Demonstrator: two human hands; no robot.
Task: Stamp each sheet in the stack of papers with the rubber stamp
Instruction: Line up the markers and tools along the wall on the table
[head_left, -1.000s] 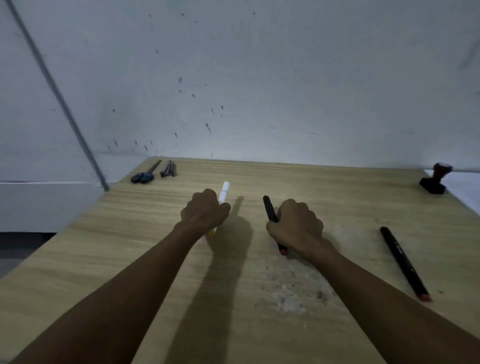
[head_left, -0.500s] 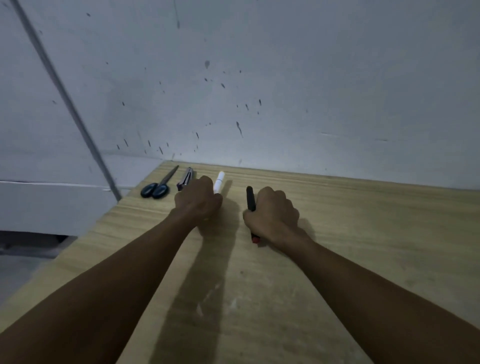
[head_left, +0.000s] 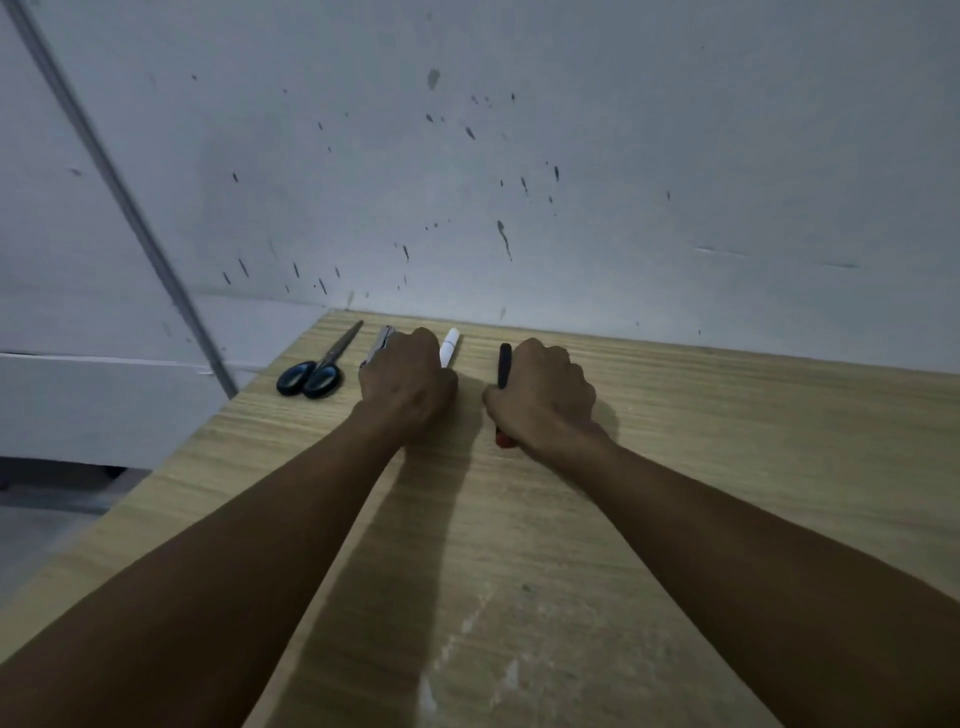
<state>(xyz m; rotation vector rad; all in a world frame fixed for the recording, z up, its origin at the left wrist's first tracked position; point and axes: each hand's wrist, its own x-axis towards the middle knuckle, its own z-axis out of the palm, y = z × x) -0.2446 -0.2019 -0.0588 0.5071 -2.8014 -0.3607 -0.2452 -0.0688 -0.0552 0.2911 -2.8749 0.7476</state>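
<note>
Left hand (head_left: 408, 382) grip holding white marker (head_left: 449, 347), right hand (head_left: 543, 397) grip holding black marker (head_left: 504, 364), both near table (head_left: 727, 467) far edge, scissors (head_left: 317, 366) at far-left corner.

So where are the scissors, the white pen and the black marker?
scissors (head_left: 316, 375): head view, on the black handles.
white pen (head_left: 449, 347): head view, on the tip beyond the fist.
black marker (head_left: 504, 364): head view, on the upper barrel.

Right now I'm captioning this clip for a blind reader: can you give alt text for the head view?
Two bare arms reach across a wooden table: the left hand grips a white marker, the right hand grips a black marker with a red end. Black-handled scissors and a metal tool lie left of them, near a speckled grey wall.
</note>
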